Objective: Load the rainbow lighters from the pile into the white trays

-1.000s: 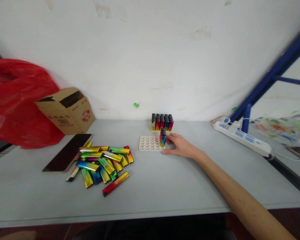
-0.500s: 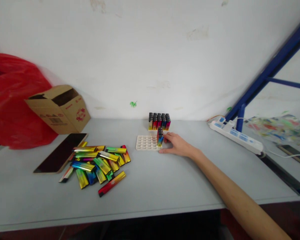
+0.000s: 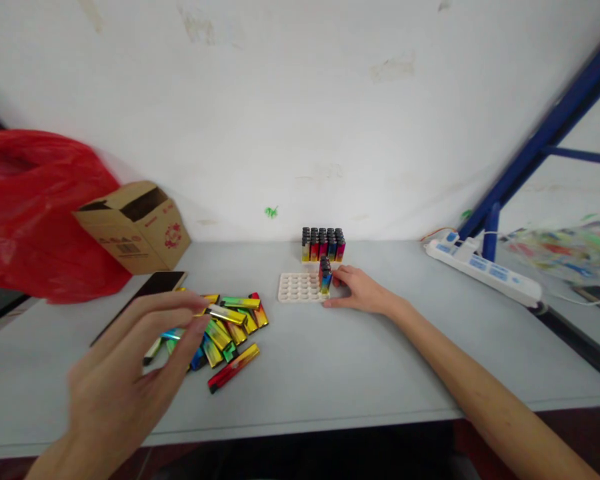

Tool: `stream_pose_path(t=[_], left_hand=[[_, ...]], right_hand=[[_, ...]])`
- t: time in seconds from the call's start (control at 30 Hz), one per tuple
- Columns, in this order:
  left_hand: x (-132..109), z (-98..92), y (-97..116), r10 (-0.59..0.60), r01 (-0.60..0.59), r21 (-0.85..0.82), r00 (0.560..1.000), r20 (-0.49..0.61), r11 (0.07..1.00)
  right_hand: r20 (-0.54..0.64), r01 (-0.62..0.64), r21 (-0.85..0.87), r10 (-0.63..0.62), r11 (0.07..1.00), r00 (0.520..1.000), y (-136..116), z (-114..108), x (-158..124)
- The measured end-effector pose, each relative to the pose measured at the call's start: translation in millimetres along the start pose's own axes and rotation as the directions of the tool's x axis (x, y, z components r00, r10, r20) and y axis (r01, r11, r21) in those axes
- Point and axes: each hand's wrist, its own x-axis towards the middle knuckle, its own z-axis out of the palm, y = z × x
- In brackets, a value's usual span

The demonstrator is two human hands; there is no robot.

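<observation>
My left hand [image 3: 140, 353] reaches over a loose pile of shiny lighters [image 3: 217, 333]. Its thumb and fingertips are apart, at the dark end of a silver-and-yellow lighter [image 3: 229, 315]; that lighter still lies on the pile. My right hand [image 3: 354, 288] holds the right edge of a white tray with rows of holes [image 3: 300, 288], thumb at the front corner. A row of upright lighters [image 3: 325, 277] stands in the tray's rightmost column, beside my right fingers. My left hand hides part of the pile.
Behind stands another holder full of upright lighters [image 3: 323, 245]. At the left are a phone [image 3: 153, 285], an open cardboard box [image 3: 143, 233] and a red plastic bag [image 3: 40, 213]. A white power strip [image 3: 485, 270] and a blue metal frame [image 3: 530, 140] are on the right.
My left hand has come into view from the lower left and is over the lighter pile. My right hand stays at the tray. The whole view has shifted slightly.
</observation>
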Motion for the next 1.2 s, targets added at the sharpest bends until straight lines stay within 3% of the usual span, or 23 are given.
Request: stream_pose_path(t=[0.1, 0.17, 0.27, 0.37, 0.63, 0.93, 1.07, 1.17, 1.2], left_hand=[[0.5, 25.5, -13.3, 0.071, -0.09, 0.092, 0.978, 0.197, 0.992], [-13.8, 36.2, -28.8, 0.025, -0.089, 0.2, 0.952, 0.305, 0.976], [-32.0, 45.5, -49.3, -0.072, -0.053, 0.319, 0.927, 0.367, 0.946], [-30.2, 53.7, -56.7, -0.111, -0.04, 0.346, 0.906, 0.408, 0.937], [-2.8, 74.2, -50.9, -0.067, -0.072, 0.297, 0.899, 0.434, 0.952], [13.3, 92.0, -63.3, -0.058, -0.078, 0.263, 0.88, 0.472, 0.962], [16.9, 80.0, -54.9, -0.038, -0.057, 0.229, 0.92, 0.39, 0.972], [11.5, 61.0, -35.3, -0.035, -0.014, 0.173, 0.96, 0.278, 0.985], [7.4, 55.3, -27.8, -0.047, 0.005, 0.141, 0.955, 0.291, 0.99]], right_hand=[[-0.005, -0.003, 0.003, 0.003, 1.0, 1.0, -0.2, 0.5, 0.4], [-0.004, -0.006, -0.001, 0.006, 1.0, 1.0, -0.5, 0.5, 0.6], [0.006, -0.007, 0.001, 0.007, 1.0, 1.0, -0.1, 0.5, 0.6], [0.005, -0.009, 0.004, 0.009, 1.0, 1.0, 0.9, 0.9, 0.3], [-0.019, -0.024, 0.039, 0.025, 0.999, 1.0, -0.7, 1.6, -0.7], [-0.008, -0.067, -0.039, 0.067, 0.997, 0.998, 10.5, -9.3, -8.4], [0.003, -0.072, -0.041, 0.072, 0.997, 0.997, 14.0, -10.9, -11.3], [0.005, -0.061, -0.042, 0.061, 0.997, 0.998, 14.4, -9.7, -11.0], [0.006, -0.057, -0.042, 0.058, 0.997, 0.998, 14.6, -9.3, -10.7]])
